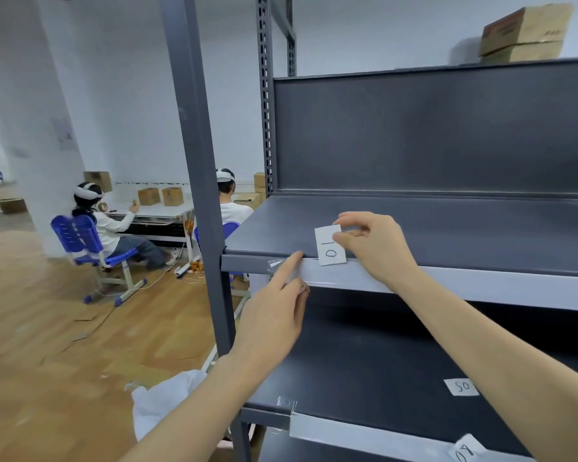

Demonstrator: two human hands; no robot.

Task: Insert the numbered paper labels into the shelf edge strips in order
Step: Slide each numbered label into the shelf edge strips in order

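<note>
**Position of parts.** The right hand (374, 248) pinches the paper label (329, 248) by its upper corner between thumb and fingertips. The remaining fingers are curled behind. The label carries the digits 0 and 1, is turned on its side, and stands with its lower edge at the top lip of the shelf edge strip (447, 285), near the strip's left end.

The left hand (274, 315) has its index finger (294, 258) extended and pressing on the strip's top lip just left of the label. Its other fingers are curled below the strip and hold nothing that can be seen.

Two further labels lie lower down, one (461, 386) on the lower shelf (364, 361) and one (466, 453) at the lower strip (347, 431).

**Handling.** The label is probably light, thin and easily creased. It will likely buckle if pushed from the far edge, so grip close to the entering edge and keep it flat. The clear strip looks flexible and smooth, so its lip likely needs holding open while the paper slides in
</note>
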